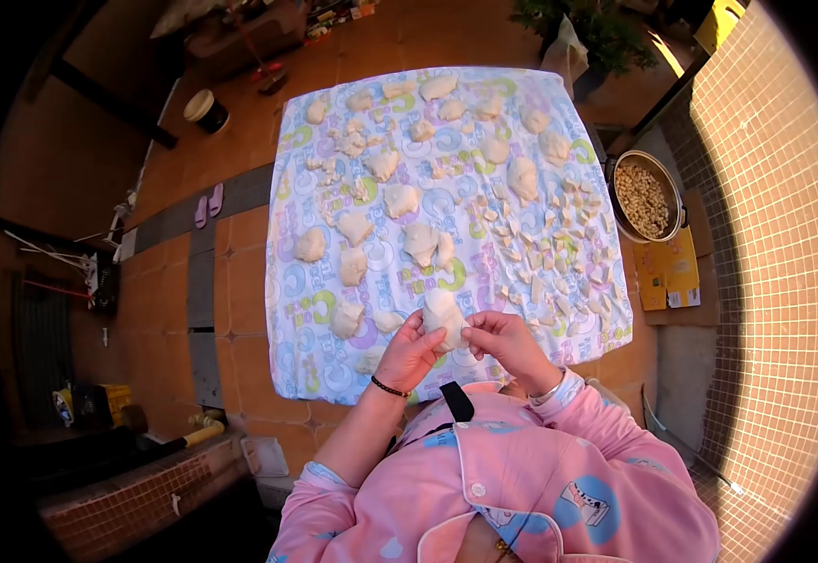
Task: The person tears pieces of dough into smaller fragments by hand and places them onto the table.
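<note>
1. gripping a pale lump (443, 314) with the left hand (413, 347), clamping its left side, apparently for steadiness.
2. pinching its lower right edge with the right hand (501, 340), clamping there too, seemingly for finer control.
3. holding it above the near part of a printed cloth (310, 310), likely for comfort.
4. showing larger lumps (401, 201) spaced apart and smaller pieces (537, 289) scattered at right, perhaps against sticking.
5. showing a pot (675, 202) of bits (640, 197) standing beside the cloth's right edge, presumably within reach.

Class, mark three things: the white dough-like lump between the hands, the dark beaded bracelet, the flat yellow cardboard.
White dough-like lump (442, 315), head view: its middle.
Dark beaded bracelet (389, 388), head view: visible beads.
Flat yellow cardboard (675, 265), head view: upper surface.
</note>
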Demonstrator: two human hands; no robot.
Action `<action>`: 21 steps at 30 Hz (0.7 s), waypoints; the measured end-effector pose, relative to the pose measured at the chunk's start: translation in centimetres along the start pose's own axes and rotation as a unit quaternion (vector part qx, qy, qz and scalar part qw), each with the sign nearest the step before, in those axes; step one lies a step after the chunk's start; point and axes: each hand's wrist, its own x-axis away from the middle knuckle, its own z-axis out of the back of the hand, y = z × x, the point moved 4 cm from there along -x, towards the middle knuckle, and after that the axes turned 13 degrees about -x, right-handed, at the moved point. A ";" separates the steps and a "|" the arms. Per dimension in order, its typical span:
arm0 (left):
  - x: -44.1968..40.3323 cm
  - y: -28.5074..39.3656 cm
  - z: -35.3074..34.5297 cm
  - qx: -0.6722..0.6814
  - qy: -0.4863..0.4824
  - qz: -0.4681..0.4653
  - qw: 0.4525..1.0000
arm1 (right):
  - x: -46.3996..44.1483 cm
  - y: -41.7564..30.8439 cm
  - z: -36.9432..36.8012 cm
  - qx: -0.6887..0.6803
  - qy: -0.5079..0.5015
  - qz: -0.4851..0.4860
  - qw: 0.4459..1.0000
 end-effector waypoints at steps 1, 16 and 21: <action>0.0 0.1 0.2 0.002 -0.001 -0.001 1.000 | -0.1 0.1 0.0 0.002 0.001 0.000 1.000; 0.9 -0.7 2.4 0.125 0.033 -0.023 0.991 | -13.3 0.8 14.2 0.320 0.205 0.145 0.914; 1.5 0.1 1.6 0.108 0.024 -0.049 0.993 | -14.4 1.4 13.7 0.529 0.200 0.168 0.808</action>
